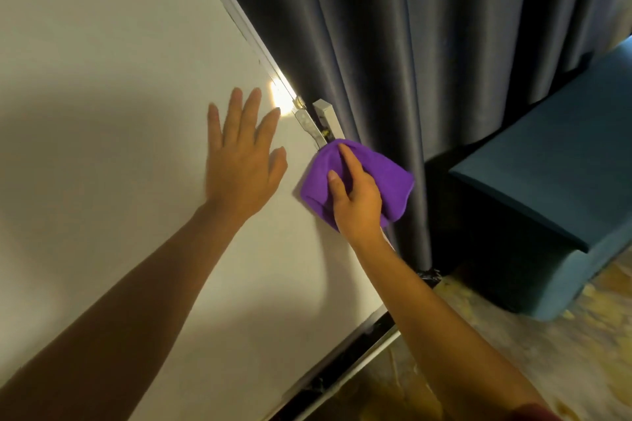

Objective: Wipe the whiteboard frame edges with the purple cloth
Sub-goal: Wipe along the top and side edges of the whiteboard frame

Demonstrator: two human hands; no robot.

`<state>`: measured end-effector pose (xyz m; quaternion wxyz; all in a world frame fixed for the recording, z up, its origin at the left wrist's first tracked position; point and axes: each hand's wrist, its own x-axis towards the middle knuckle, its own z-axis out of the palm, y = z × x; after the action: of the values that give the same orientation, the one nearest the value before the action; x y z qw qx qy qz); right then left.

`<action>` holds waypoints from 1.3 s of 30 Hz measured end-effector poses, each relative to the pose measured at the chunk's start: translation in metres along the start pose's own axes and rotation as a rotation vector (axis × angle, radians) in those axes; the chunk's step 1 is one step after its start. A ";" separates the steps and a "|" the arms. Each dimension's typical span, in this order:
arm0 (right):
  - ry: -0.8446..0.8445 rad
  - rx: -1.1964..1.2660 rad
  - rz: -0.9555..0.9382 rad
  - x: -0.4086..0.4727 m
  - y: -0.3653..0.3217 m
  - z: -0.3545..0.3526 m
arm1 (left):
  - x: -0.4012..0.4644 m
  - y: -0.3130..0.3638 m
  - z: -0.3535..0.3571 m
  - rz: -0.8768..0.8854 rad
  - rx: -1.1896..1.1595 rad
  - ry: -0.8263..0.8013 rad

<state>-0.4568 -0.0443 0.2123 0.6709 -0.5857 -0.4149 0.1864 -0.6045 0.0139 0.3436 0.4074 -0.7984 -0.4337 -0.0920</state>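
Our left hand (244,161) lies spread flat on the whiteboard (102,96), and our right hand (355,198) pinches the purple cloth (386,174) against the frame (239,15) on the board's right side.

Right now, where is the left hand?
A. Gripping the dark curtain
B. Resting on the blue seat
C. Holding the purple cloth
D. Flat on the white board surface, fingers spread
D: the left hand lies open on the whiteboard, while the right hand presses the purple cloth at the frame edge.
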 end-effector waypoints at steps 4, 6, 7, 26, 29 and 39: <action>-0.018 -0.169 -0.128 -0.004 0.009 0.000 | -0.018 0.015 0.015 0.092 0.037 0.014; -0.063 -0.202 -0.202 -0.002 0.017 -0.007 | -0.017 0.016 0.021 0.070 0.048 0.033; -0.081 -0.202 -0.230 0.000 0.021 -0.011 | -0.017 0.017 0.023 0.070 0.057 0.041; -0.287 -0.216 -0.089 -0.041 0.095 -0.056 | -0.018 0.011 0.032 0.060 -0.012 0.066; -0.215 -0.235 -0.244 -0.008 0.054 -0.027 | -0.016 0.014 0.028 0.043 -0.008 0.033; -0.225 -0.271 -0.239 -0.003 0.058 -0.026 | -0.017 0.023 0.034 -0.002 -0.011 -0.007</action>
<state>-0.4246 -0.0490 0.1580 0.5528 -0.5925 -0.5751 0.1123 -0.6043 0.0214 0.2999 0.4015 -0.8005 -0.4354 -0.0917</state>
